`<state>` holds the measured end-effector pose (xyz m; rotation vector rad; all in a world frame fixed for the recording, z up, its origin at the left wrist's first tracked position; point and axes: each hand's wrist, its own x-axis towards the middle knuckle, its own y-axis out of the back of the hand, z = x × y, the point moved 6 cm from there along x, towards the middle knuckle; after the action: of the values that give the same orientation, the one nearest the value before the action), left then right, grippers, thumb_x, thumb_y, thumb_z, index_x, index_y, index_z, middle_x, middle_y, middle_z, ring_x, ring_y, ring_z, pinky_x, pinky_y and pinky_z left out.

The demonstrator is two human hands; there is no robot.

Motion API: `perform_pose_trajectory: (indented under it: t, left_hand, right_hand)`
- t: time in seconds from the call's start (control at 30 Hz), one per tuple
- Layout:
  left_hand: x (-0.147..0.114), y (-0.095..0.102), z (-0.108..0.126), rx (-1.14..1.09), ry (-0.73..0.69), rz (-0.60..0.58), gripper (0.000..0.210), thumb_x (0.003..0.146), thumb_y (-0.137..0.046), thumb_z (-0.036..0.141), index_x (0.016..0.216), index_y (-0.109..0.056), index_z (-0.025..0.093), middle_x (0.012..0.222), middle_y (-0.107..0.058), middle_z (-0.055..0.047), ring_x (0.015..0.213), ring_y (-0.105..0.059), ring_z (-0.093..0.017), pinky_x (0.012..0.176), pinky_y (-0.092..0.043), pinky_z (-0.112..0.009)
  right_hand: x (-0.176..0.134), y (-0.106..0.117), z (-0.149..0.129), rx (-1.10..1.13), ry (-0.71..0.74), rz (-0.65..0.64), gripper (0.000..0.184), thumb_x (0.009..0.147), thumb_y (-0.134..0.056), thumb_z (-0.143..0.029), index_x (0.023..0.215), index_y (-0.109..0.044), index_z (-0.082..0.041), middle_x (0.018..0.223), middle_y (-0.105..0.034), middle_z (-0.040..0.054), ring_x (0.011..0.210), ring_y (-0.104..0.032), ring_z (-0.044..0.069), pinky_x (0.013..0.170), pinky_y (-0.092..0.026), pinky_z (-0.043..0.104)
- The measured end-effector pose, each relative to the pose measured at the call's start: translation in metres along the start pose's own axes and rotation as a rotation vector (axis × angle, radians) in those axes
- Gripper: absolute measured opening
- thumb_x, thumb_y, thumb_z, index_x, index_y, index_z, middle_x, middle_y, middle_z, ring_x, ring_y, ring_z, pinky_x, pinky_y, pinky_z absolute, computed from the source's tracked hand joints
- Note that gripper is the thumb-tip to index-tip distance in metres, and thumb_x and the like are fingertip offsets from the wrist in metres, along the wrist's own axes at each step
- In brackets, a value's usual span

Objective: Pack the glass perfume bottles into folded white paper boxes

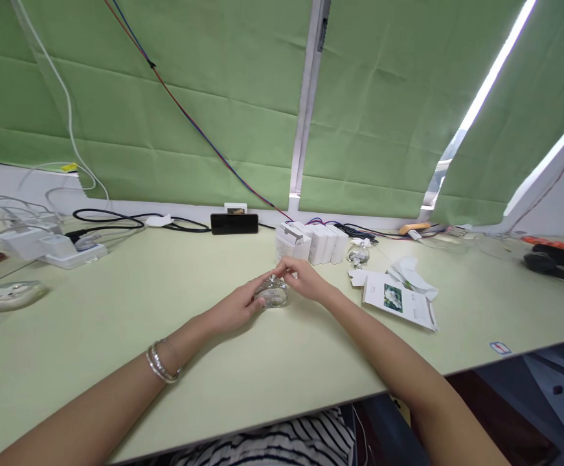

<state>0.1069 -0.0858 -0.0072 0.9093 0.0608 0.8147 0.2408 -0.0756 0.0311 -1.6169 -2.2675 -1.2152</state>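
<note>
A clear, rounded glass bottle [272,296] with small print on its front stands on the table in front of me. My left hand [241,305] is closed around its left side, the thumb low on the glass and the fingers near the neck. At the bottle's top, my right hand [299,277] has its fingers pinched together; the small part between them is hidden. Just behind are several white boxes [318,243], the nearest with its flap raised. A second glass bottle [358,255] stands right of the boxes.
An unfolded white carton [398,299] with a flower picture and crumpled white paper [415,277] lie to the right. A black phone [234,224] leans at the back. Power strips [70,255] and cables are at the left; the table's front edge [282,424] is near my body.
</note>
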Motion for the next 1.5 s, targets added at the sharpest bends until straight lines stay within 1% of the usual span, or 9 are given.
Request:
perform_pose_trajectory:
  t: [0.2, 0.53, 0.7, 0.83, 0.97, 1.13, 1.27, 1.4, 1.5]
  left_hand:
    - [0.0, 0.0, 0.003, -0.024, -0.016, -0.004, 0.059, 0.092, -0.038, 0.041, 0.143, -0.023, 0.017, 0.128, -0.053, -0.012, 0.104, -0.053, -0.022, 0.091, -0.042, -0.034]
    - [-0.001, 0.001, 0.003, -0.014, -0.015, 0.012, 0.059, 0.092, -0.038, 0.043, 0.143, -0.024, 0.018, 0.115, -0.06, -0.01, 0.096, -0.055, -0.022, 0.088, -0.043, -0.034]
    - [-0.001, 0.001, 0.001, 0.03, 0.033, 0.004, 0.059, 0.091, -0.038, 0.043, 0.143, -0.025, 0.016, 0.111, -0.06, -0.01, 0.095, -0.055, -0.022, 0.083, -0.044, -0.032]
    - [0.0, 0.0, 0.003, 0.016, 0.036, 0.001, 0.059, 0.091, -0.038, 0.042, 0.143, -0.024, 0.018, 0.108, -0.061, -0.01, 0.094, -0.056, -0.022, 0.082, -0.045, -0.032]
    - [0.0, 0.0, 0.002, -0.003, 0.046, -0.002, 0.06, 0.091, -0.039, 0.043, 0.143, -0.025, 0.016, 0.106, -0.062, -0.011, 0.096, -0.055, -0.024, 0.083, -0.044, -0.034]
    - [-0.001, 0.0, 0.002, -0.005, 0.031, -0.005, 0.058, 0.091, -0.038, 0.042, 0.142, -0.025, 0.016, 0.112, -0.06, -0.011, 0.097, -0.055, -0.024, 0.084, -0.044, -0.033]
    - [0.0, -0.001, 0.001, -0.008, 0.04, 0.003, 0.058, 0.091, -0.039, 0.041, 0.142, -0.024, 0.02, 0.119, -0.057, -0.01, 0.097, -0.055, -0.023, 0.084, -0.044, -0.034]
    - [-0.002, 0.001, -0.006, -0.066, 0.116, 0.016, 0.073, 0.088, -0.045, 0.04, 0.145, -0.004, 0.021, 0.121, -0.052, -0.012, 0.091, -0.056, -0.019, 0.08, -0.046, -0.034]
    - [-0.007, 0.007, -0.011, -0.026, 0.208, 0.009, 0.09, 0.077, -0.058, 0.037, 0.145, -0.001, 0.022, 0.125, -0.046, -0.014, 0.088, -0.056, -0.019, 0.077, -0.047, -0.033]
  right_hand:
    - [0.0, -0.001, 0.004, 0.061, -0.055, 0.001, 0.024, 0.071, -0.04, -0.001, 0.077, -0.058, -0.016, 0.078, -0.066, 0.0016, 0.076, -0.061, 0.013, 0.072, -0.047, 0.028]
    - [-0.001, 0.002, -0.004, -0.029, -0.001, 0.006, 0.022, 0.071, -0.039, -0.003, 0.074, -0.055, -0.018, 0.077, -0.062, 0.0008, 0.075, -0.058, 0.013, 0.068, -0.045, 0.026]
    - [-0.003, 0.001, -0.012, -0.043, 0.114, 0.075, 0.006, 0.074, -0.05, -0.014, 0.073, -0.054, -0.019, 0.087, -0.061, 0.0041, 0.083, -0.057, 0.015, 0.067, -0.044, 0.026]
    - [-0.004, 0.0, -0.007, 0.024, 0.046, 0.109, 0.003, 0.076, -0.055, -0.02, 0.073, -0.056, -0.018, 0.083, -0.065, 0.0028, 0.076, -0.059, 0.013, 0.069, -0.045, 0.027]
    - [-0.004, 0.0, -0.005, 0.02, 0.001, 0.095, 0.007, 0.078, -0.056, -0.024, 0.077, -0.059, -0.018, 0.081, -0.067, 0.0022, 0.075, -0.06, 0.013, 0.072, -0.046, 0.029]
    - [-0.006, -0.001, -0.009, -0.047, 0.059, 0.117, 0.008, 0.08, -0.053, -0.023, 0.083, -0.058, -0.018, 0.082, -0.065, 0.0018, 0.076, -0.06, 0.013, 0.073, -0.047, 0.029]
    - [-0.008, -0.003, -0.007, -0.021, 0.088, 0.136, 0.016, 0.08, -0.053, -0.023, 0.095, -0.056, -0.018, 0.089, -0.064, 0.0036, 0.081, -0.06, 0.014, 0.074, -0.047, 0.03]
    - [-0.009, -0.001, -0.002, 0.054, 0.075, 0.119, 0.025, 0.082, -0.054, -0.029, 0.105, -0.052, -0.019, 0.098, -0.062, 0.0065, 0.087, -0.059, 0.015, 0.077, -0.046, 0.032]
    - [-0.011, -0.002, 0.009, 0.077, -0.004, 0.042, 0.042, 0.079, -0.06, -0.037, 0.114, -0.045, -0.019, 0.109, -0.057, 0.0092, 0.094, -0.057, 0.018, 0.08, -0.046, 0.034]
